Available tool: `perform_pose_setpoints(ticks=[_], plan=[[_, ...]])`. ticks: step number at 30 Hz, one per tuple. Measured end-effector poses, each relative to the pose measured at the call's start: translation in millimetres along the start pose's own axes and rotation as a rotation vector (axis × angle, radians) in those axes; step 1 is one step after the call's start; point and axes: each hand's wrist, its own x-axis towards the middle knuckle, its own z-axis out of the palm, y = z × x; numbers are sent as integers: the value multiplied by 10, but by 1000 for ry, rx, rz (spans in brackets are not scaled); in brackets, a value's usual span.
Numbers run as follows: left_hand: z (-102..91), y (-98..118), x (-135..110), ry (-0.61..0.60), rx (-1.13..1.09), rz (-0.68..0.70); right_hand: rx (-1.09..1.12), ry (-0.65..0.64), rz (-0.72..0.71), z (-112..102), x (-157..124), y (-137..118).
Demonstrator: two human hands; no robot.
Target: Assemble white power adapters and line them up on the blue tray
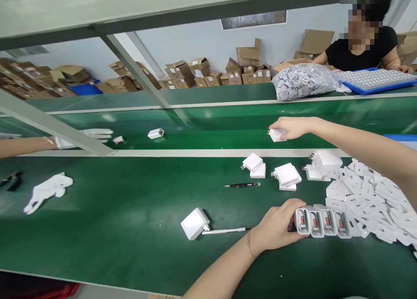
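My left hand (280,224) is closed on the near end of a row of several white charger housings (323,223). Their open ends face me and show red and metal parts inside. Over the green conveyor belt (208,132), my right hand (295,127) pinches a white plug charger (277,135) with its prongs pointing left. Right of the row spreads a heap of flat white plastic covers (371,199). Stacked chargers (286,175) lie beyond my left hand, with more chargers (324,164) beside the heap.
Black tweezers (243,185), a silver pen-like tool (224,231) and a lone charger (195,223) lie on the green table. A white glove (48,192) is at left. Another person's gloved hand (94,135) reaches over the belt; a co-worker (361,47) sits across, behind a bag (304,82).
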Motion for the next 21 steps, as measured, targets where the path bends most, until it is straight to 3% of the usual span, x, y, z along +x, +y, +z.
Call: perform_pose_setpoints(ticks=[4, 6, 8, 11, 14, 17, 19, 21], plan=[[-8, 1, 10, 0, 1, -25, -92, -43, -192, -29, -482, -648], [10, -11, 20, 17, -9, -32, -146, -126, -197, 85, -618, -883], [38, -21, 28, 45, -10, -26, -162, -127, -165, 180, -737, -986], [70, -10, 30, 80, 0, -38, -85, 77, -110, 186, -1066, -921], [43, 35, 39, 70, -9, -74, -2, 222, 155, 190, -1584, -706], [-58, 92, 76, 2, -4, -90, 26, 54, 442, 415, -2020, -452], [-141, 125, 100, -51, -16, -85, 63, -93, 519, 654, -2164, -311], [-203, 149, 108, -107, -93, -111, 102, -157, 547, 870, -2199, -213]])
